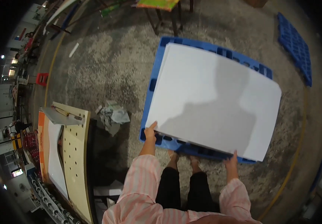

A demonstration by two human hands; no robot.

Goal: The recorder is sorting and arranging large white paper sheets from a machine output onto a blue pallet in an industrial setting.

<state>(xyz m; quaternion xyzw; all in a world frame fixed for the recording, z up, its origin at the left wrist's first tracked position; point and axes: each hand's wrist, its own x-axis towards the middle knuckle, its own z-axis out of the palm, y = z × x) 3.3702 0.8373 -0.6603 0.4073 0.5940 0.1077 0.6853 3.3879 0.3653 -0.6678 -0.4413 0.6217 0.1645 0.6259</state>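
A stack of large white sheets (190, 82) lies on a blue plastic pallet (152, 86) on the floor in front of me. My left hand (151, 131) grips the stack's near left corner, its thumb lying on top and the other fingers mostly out of sight. Along the near edge, toward the right, my right hand (231, 160) holds the sheets with a thumb over the rim. How many sheets are between my fingers cannot be made out. A shadow of a head and shoulders falls across the white surface.
At the left stands a cream board with holes (75, 149), bearing white paper and a metal plate. Crumpled plastic (113, 115) lies beside it. Another blue pallet (295, 48) is at the far right. A table with a green top (158, 3) stands beyond, and a red stool (42, 78) far left.
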